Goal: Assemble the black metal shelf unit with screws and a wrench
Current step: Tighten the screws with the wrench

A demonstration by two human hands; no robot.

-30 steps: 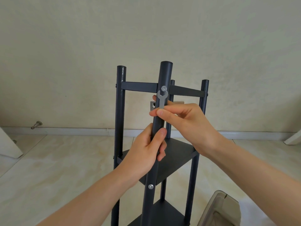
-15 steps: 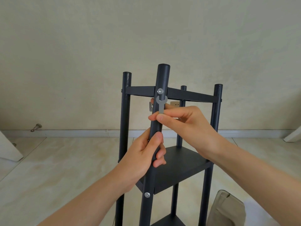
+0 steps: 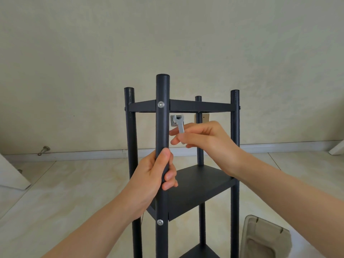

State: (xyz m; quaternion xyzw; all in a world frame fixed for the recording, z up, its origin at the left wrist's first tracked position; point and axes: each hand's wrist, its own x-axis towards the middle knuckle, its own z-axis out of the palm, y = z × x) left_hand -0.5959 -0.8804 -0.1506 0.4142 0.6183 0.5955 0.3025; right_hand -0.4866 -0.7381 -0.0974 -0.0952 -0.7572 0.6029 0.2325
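One wrench moved right, two screws, four posts

I face a plain cream wall, evenly lit, with a pale baseboard along its foot. A metal door stop sticks out low on the left. The floor is glossy beige tile; a beige bin sits lower right.

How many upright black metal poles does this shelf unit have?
4: the nearest black metal pole, gripped by the left hand; the left pole; the right pole; the back pole, partly behind the right hand.
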